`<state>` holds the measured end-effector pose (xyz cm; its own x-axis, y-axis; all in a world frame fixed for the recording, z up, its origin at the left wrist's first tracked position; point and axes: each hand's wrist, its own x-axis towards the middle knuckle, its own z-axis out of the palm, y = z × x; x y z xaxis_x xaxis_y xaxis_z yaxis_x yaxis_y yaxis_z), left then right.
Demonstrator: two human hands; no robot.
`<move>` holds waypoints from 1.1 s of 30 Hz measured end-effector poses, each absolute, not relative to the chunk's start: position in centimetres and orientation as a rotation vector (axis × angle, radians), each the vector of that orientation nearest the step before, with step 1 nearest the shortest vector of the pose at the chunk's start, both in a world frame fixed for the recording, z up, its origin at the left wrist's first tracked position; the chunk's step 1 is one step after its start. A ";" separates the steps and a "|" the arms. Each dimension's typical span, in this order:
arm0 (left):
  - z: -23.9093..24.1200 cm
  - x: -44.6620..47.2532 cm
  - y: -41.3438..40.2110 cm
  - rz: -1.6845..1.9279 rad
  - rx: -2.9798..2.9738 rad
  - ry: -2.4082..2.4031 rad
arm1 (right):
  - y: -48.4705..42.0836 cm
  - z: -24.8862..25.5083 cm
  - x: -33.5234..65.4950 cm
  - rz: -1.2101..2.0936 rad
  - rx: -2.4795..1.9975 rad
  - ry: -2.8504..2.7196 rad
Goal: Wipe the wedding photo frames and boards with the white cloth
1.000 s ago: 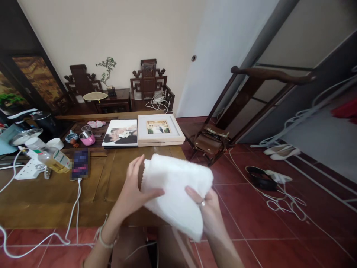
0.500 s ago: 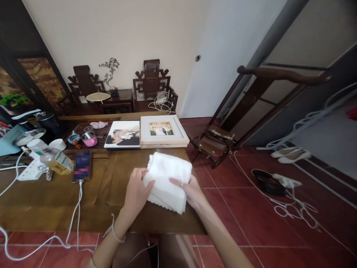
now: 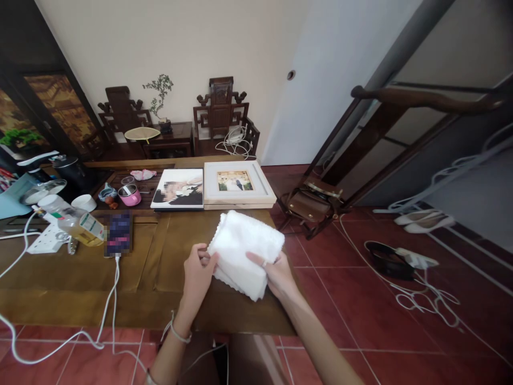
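Right, so it's a white cloth (image 3: 244,248) front and centre, folded into a thick pad with a scalloped edge, over the near right part of the desk (image 3: 172,262). Two hands on it! The left hand (image 3: 197,275) has the left edge, thumb against the fabric, fingers curled in close, pinching the rim. Across from it, the right hand (image 3: 278,274) grips the right side, thumb laid over the top; its other fingers tuck under, mostly hidden, the fold pinched between. Whether the underside touches the wood, you cannot tell from up here.

Just beyond, the white frame (image 3: 236,167) lies on the desk with a small photo (image 3: 235,182) in its middle, and just beside it, on the left, the album (image 3: 178,188). Further left we've got a pink mug (image 3: 130,198), and nearer, a phone (image 3: 119,233) with a white cable (image 3: 116,283) running off the near side. A bottle (image 3: 82,224) of yellowish liquid is beside that, next to the power strip (image 3: 44,239). And out to the right, a brown bag (image 3: 308,206) on a dark chair (image 3: 363,141), pale shoes (image 3: 424,219) well apart.
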<state>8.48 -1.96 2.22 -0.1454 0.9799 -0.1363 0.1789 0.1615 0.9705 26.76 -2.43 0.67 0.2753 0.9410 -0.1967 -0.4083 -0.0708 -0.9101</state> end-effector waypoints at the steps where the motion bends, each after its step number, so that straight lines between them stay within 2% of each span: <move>1: 2.1 8.6 -1.8 1.103 1.122 1.509 | -2.5 0.7 26.7 1.237 -1.132 -0.615; 8: 1.8 8.3 -2.5 1.069 1.093 1.383 | -2.5 0.6 26.9 1.256 -1.086 -0.552; 16: 1.8 7.6 -3.4 0.847 1.671 1.701 | -2.0 0.7 27.2 1.353 -1.021 -0.438; 22: 3.1 6.7 -1.2 0.748 1.890 1.538 | -1.2 1.4 27.9 1.343 -1.091 -0.464; 29: 6.2 7.3 2.8 0.789 1.516 1.031 | -0.1 3.5 27.8 1.384 -1.046 -0.590; 33: 6.9 7.0 2.2 0.728 1.546 0.857 | 0.3 4.3 28.1 1.384 -1.014 -0.493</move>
<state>7.03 2.15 6.89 0.5382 0.8428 -0.0113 0.1249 -0.0665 0.9899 28.12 0.33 4.31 0.1786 0.9478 -0.2641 -0.5669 -0.1202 -0.8149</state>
